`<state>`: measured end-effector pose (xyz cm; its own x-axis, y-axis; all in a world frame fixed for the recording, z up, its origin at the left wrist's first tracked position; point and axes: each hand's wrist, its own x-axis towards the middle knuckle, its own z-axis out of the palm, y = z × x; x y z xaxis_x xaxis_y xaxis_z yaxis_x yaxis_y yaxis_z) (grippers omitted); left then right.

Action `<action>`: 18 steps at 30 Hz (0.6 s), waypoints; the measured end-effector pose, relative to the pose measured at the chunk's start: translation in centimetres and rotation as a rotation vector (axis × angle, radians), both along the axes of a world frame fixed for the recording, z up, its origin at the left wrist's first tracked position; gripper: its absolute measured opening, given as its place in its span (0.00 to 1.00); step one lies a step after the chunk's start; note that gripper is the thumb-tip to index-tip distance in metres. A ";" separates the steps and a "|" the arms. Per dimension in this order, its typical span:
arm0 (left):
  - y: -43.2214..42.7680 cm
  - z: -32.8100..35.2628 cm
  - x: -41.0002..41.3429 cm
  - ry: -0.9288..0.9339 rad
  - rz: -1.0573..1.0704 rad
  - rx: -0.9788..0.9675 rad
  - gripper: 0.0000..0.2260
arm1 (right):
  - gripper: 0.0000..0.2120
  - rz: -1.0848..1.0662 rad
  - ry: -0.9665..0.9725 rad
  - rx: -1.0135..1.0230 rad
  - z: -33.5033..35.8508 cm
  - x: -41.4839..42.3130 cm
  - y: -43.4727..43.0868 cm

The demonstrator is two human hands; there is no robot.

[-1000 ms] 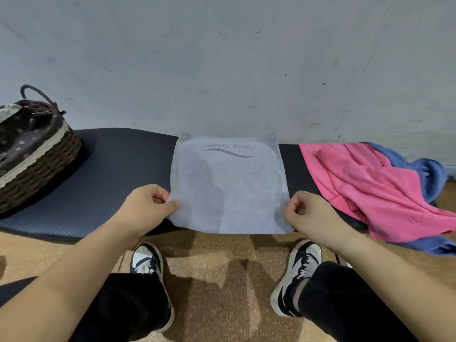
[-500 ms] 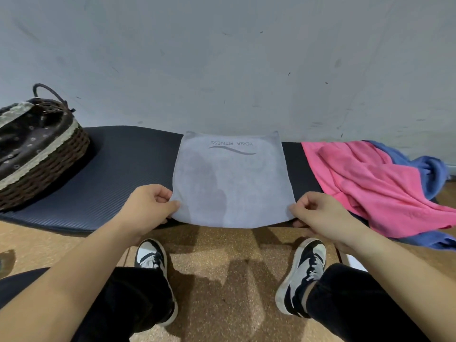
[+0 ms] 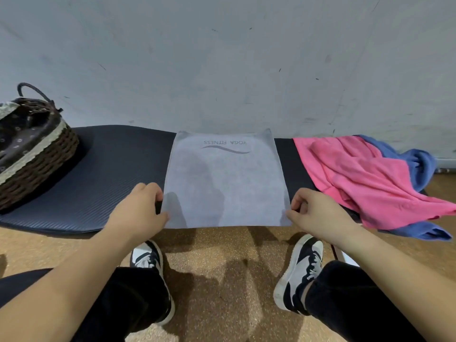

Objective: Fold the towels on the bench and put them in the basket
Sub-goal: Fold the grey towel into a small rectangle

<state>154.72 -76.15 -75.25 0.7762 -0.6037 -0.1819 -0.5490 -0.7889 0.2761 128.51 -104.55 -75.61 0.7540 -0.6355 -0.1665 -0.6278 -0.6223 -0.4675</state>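
Observation:
A light grey towel [image 3: 225,178] printed "YOGA FITNESS" lies flat across the dark bench [image 3: 106,174], its far edge at the wall. My left hand [image 3: 138,211] pinches the towel's near left corner, and my right hand [image 3: 318,213] pinches the near right corner. A crumpled pink towel [image 3: 362,178] lies on the bench to the right, over a blue towel [image 3: 417,164]. A dark wicker basket [image 3: 32,154] with a patterned lining and a handle stands at the bench's left end.
A pale wall [image 3: 222,70] rises right behind the bench. My legs and black-and-white shoes [image 3: 301,270] stand on the cork-coloured floor [image 3: 217,280] under the bench's near edge. Part of the pink and blue towels hangs over the bench's front edge.
The near edge of the grey towel has been drawn a little toward me and straightened. Both hands keep their hold on the near corners; the view has shifted slightly.

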 end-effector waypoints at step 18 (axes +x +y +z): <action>0.7 -2.2 1.3 -0.054 -0.487 -0.242 0.03 | 0.11 0.557 -0.238 -0.475 -4.4 1.3 -0.1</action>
<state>155.99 -75.44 -77.46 0.4006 -0.9154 0.0396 -0.8535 -0.3571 0.3794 129.77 -104.63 -79.97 0.9649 -0.1145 0.2365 -0.0791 -0.9849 -0.1541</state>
